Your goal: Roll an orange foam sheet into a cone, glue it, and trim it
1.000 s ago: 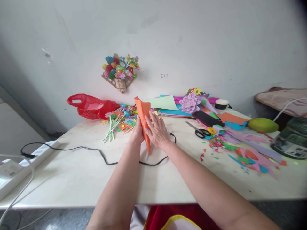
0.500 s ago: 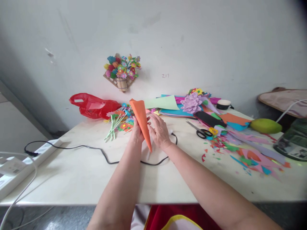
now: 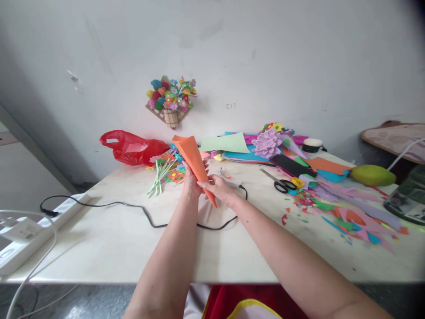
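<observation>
An orange sheet rolled into a cone (image 3: pixel 193 159) is held above the table, its wide end up and its point down to the right. My left hand (image 3: pixel 192 179) is wrapped round it from the left and behind, with fingertips showing at its right edge. Low on the cone, near the point, the fingers and thumb of my right hand (image 3: pixel 217 187) pinch it. Behind my right hand lies a white glue gun (image 3: pixel 232 182), partly hidden, with a black cable.
Flowers and green stems (image 3: pixel 159 177) lie beside a red bag (image 3: pixel 133 148) at the back left. Black scissors (image 3: pixel 280 184), foam scraps (image 3: pixel 358 226) and a green jar (image 3: pixel 408 195) are on the right. A power strip (image 3: pixel 43 232) lies left.
My right hand has gone from open beside the cone to pinching its lower part. The cone's wide end has tilted left and its opening has turned. The view has shifted slightly.
</observation>
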`<action>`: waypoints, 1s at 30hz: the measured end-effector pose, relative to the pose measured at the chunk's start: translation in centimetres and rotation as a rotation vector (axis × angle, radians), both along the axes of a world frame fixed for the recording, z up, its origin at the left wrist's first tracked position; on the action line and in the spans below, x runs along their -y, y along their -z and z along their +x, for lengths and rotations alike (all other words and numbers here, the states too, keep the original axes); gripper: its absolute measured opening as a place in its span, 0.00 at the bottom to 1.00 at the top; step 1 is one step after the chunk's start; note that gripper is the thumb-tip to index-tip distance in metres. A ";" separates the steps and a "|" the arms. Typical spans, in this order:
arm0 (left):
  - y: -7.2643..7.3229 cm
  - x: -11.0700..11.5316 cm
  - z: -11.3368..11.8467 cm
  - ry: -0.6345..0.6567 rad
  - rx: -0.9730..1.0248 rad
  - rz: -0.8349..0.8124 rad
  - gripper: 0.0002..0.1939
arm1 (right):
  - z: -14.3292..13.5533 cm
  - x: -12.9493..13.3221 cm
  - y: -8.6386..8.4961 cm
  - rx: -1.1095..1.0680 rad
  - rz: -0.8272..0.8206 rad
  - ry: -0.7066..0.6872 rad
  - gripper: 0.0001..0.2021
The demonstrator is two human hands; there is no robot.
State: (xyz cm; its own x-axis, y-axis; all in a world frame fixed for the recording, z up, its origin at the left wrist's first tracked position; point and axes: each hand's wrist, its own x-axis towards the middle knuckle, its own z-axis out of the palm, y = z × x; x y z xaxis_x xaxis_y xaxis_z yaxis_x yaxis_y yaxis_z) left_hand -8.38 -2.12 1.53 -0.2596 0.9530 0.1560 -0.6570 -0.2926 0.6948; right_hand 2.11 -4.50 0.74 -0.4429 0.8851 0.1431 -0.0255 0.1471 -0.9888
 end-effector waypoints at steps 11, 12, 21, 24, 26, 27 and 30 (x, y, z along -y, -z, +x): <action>0.0 -0.6 -0.2 0.007 -0.030 0.166 0.31 | 0.5 -0.9 0.3 0.208 0.373 0.281 0.15; 0.0 -0.7 -0.3 0.006 -0.031 0.176 0.30 | 0.5 -0.9 0.3 0.219 0.387 0.291 0.14; -0.2 -0.2 -0.4 -0.001 -0.041 0.185 0.22 | 0.5 -1.2 0.4 0.315 0.451 0.361 0.17; -0.7 0.4 -0.3 0.032 -0.032 0.169 0.21 | 0.5 -1.3 0.5 0.347 0.467 0.402 0.17; -0.9 0.6 -0.3 0.018 -0.046 0.145 0.22 | 0.6 -1.3 0.4 0.364 0.473 0.415 0.17; -1.0 0.6 -0.3 -0.008 -0.063 0.130 0.23 | 0.7 -1.2 0.4 0.376 0.475 0.417 0.17; -1.2 0.1 -0.7 -0.168 -0.138 0.075 0.24 | 0.9 -1.1 0.1 0.419 0.480 0.420 0.20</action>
